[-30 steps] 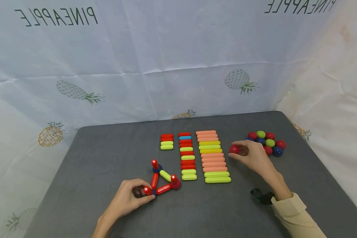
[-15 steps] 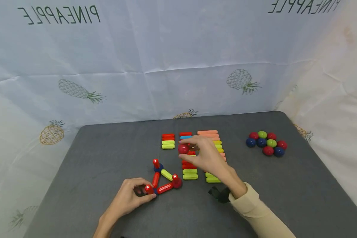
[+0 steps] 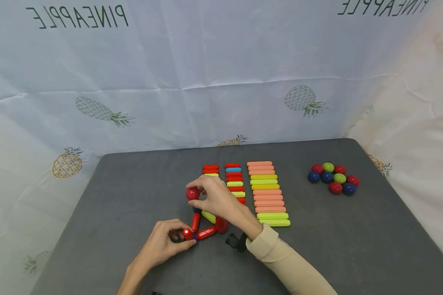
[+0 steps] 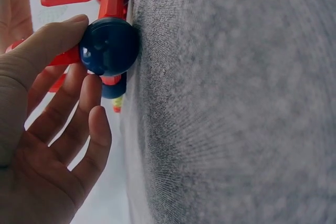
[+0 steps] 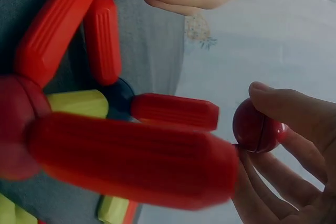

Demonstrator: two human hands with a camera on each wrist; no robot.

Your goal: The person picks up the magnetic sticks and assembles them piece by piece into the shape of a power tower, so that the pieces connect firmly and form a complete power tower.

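Observation:
A triangular frame of rods and balls stands on the table, its base made of two red rods point(image 3: 206, 232) and one yellow-green rod point(image 3: 208, 216). Red upright rods point(image 5: 174, 112) rise from its corner balls. At the near corner my left hand point(image 3: 166, 242) pinches a blue ball point(image 4: 108, 46) between thumb and fingertips. My right hand point(image 3: 218, 198) holds a loose red ball point(image 3: 192, 194) by its thumb and fingertips over the far corner. In the right wrist view this ball sits just beyond the tip of an upright, apart from it. The right hand hides part of the frame in the head view.
Rows of short red, yellow-green and blue rods point(image 3: 235, 174) lie behind the frame, with a column of longer orange and yellow-green rods point(image 3: 267, 192) beside them. A cluster of red, blue and green balls point(image 3: 327, 177) rests on the grey table point(image 3: 354, 237) at right.
My right hand has carried the red ball leftward from beside the ball cluster, across the rods, to above the frame's far corner. The left hand has kept its hold on the near corner.

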